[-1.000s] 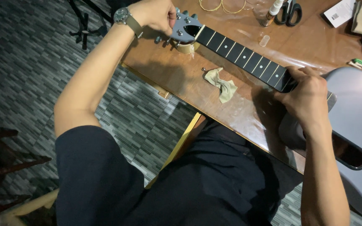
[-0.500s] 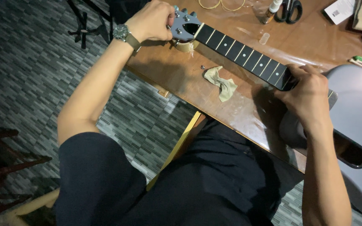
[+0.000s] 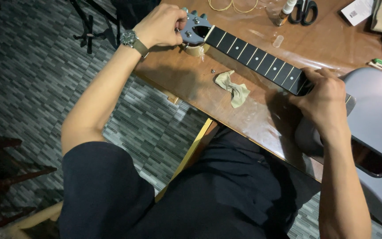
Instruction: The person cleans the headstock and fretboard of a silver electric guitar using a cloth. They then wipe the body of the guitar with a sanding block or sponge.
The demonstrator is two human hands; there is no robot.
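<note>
Left hand (image 3: 161, 25) pinched a tuning peg on the grey guitar headstock (image 3: 194, 31), while the right hand (image 3: 324, 101) clasped the dark fretboard (image 3: 255, 58) beside a crumpled cloth (image 3: 231, 87).

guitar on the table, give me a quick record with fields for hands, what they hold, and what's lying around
view: head camera, looking down
guitar: grey body, dark neck, lying flat on the brown table
left hand: grip closed on the tuning pegs at the headstock; watch on the wrist
right hand: grip closed over the neck where it meets the body
under headstock: roll of tape
beside neck: crumpled beige cloth, small screw
far edge: scissors, small bottle, coiled strings
floor: grey patterned tiles
</note>
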